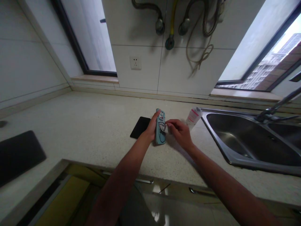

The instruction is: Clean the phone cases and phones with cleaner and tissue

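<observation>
My left hand (151, 127) grips a light blue phone case (160, 128) with a cartoon drawing, held upright on its edge over the speckled countertop (94, 125). My right hand (180, 130) is pinched against the case's right side, fingers pressed together at the drawing. A black phone (140, 126) lies flat on the counter just left of my left hand. A small white bottle with a pink label (194, 116) stands tilted just behind my right hand.
A steel sink (246, 138) with a tap (275, 108) fills the right. A black slab (18, 153) lies at the left counter edge. Hoses (188, 22) and a wall socket (135, 62) hang on the tiled wall between two windows. Drawer fronts show below.
</observation>
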`<action>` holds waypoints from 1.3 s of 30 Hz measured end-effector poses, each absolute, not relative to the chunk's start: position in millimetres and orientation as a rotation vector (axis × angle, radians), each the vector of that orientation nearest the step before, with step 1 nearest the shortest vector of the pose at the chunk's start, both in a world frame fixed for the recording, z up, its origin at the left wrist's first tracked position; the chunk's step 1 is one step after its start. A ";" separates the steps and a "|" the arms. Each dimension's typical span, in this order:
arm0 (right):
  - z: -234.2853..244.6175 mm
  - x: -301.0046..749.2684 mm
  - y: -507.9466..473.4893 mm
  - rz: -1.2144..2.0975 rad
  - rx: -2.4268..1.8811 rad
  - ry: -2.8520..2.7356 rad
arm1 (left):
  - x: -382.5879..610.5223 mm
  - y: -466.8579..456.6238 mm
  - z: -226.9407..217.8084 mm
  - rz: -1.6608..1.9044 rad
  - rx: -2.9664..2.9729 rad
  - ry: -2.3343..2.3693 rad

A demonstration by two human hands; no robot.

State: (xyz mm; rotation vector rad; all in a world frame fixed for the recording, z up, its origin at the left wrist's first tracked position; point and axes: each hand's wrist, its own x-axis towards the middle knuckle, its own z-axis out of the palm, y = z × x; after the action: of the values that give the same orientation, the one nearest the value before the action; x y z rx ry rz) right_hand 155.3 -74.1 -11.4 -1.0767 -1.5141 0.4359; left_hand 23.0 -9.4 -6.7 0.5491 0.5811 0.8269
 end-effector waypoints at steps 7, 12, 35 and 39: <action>-10.3 159.7 -65.3 0.734 -1.210 -1.291 | 19.8 -13.8 -4.3 0.839 0.688 0.545; -8.8 157.6 -67.0 0.889 -1.147 -1.418 | 26.8 -16.7 -5.8 0.918 0.715 0.525; -16.0 195.1 -55.3 0.340 -1.700 -1.525 | 25.3 -4.7 -21.0 1.212 1.491 1.129; -13.8 198.5 -56.5 0.267 -1.861 -1.611 | 10.5 -11.0 -16.3 1.075 2.062 1.596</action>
State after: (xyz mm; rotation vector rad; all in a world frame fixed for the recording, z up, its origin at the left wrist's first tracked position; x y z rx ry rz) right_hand 198.5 -56.5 -13.8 -1.8613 -1.6112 0.2665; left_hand 10.5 -11.0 -16.3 2.0617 1.5961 1.0750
